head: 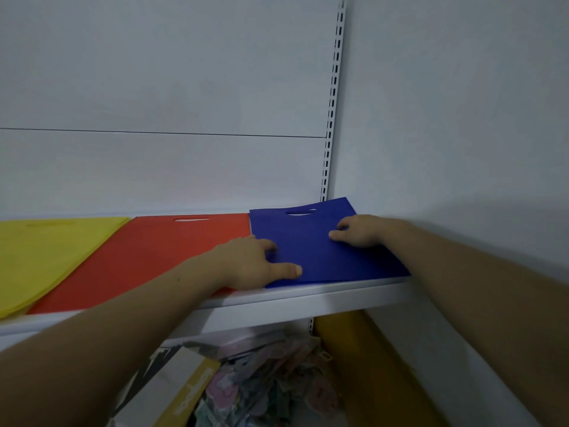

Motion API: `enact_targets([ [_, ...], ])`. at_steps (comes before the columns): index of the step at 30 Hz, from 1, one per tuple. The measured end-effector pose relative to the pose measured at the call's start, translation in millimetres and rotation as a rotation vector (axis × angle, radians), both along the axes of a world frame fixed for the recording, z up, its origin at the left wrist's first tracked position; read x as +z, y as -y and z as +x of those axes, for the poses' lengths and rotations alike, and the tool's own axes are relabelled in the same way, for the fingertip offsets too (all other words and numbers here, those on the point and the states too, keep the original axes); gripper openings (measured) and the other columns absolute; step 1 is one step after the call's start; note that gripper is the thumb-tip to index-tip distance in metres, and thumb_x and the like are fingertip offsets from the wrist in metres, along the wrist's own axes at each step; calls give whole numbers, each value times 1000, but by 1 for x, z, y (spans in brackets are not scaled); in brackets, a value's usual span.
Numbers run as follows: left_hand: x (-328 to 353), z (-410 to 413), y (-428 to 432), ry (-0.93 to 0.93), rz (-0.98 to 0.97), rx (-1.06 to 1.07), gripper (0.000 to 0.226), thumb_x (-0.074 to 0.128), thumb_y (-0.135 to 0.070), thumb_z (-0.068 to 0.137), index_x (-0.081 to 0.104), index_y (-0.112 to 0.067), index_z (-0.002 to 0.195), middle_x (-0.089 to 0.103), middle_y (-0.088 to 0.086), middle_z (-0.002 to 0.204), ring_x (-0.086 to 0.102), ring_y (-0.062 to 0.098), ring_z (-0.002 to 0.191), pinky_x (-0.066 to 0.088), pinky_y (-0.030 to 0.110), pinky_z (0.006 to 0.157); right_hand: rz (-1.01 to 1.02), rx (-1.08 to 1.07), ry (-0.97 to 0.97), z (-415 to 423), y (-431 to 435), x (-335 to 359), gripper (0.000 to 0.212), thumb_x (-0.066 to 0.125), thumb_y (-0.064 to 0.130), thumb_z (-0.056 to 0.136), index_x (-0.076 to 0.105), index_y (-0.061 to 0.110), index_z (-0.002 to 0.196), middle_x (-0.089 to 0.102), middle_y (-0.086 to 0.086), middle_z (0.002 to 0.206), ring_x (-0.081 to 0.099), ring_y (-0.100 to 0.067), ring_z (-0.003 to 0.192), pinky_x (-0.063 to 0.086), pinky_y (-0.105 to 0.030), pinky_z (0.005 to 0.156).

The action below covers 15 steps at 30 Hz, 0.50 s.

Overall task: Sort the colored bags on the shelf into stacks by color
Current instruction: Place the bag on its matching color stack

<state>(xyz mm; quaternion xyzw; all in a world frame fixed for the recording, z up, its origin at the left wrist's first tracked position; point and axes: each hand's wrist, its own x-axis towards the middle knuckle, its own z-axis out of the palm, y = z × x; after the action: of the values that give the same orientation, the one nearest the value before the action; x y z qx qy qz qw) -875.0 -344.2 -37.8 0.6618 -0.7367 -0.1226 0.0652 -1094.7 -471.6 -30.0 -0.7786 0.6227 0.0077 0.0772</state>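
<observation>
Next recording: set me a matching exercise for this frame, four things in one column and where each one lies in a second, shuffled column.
Things
1. yellow bags
2. red bags
3. blue bags
4. mustard roll

Places
a. below the shelf, at the right
b. right end of the shelf, touched by the left hand and the right hand
c. left end of the shelf
d. middle of the shelf

Pairs: 1-c, 2-d, 3-b, 4-a
</observation>
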Motion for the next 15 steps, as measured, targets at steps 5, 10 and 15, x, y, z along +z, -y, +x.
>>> enact_targets([
  [5, 2, -1, -13, -18, 21, -113, 87, 56, -71, 73, 31, -30, 145, 14, -5, 158, 20, 15, 143, 21, 34, 114, 14, -11, 66, 0, 1, -5, 67, 37, 61, 94, 35, 18, 145, 33, -4, 152, 36, -22, 136, 29, -35, 109],
  [10, 4, -3, -15, -28, 9, -119, 78, 57, -65, 77, 35, -30, 143, 31, -10, 151, 33, 13, 136, 27, 29, 109, 2, 41, 91, 1, 1, -6, 66, 42, 62, 91, 40, 21, 143, 37, -2, 150, 39, -21, 134, 30, -33, 108],
  [15, 4, -8, -17, 13, 25, -110, 76, 53, -65, 81, 32, -30, 145, 29, -10, 152, 31, 13, 137, 25, 29, 108, 8, 31, 79, -2, 2, -4, 66, 44, 61, 91, 42, 19, 142, 39, -2, 149, 40, -21, 133, 32, -33, 107],
])
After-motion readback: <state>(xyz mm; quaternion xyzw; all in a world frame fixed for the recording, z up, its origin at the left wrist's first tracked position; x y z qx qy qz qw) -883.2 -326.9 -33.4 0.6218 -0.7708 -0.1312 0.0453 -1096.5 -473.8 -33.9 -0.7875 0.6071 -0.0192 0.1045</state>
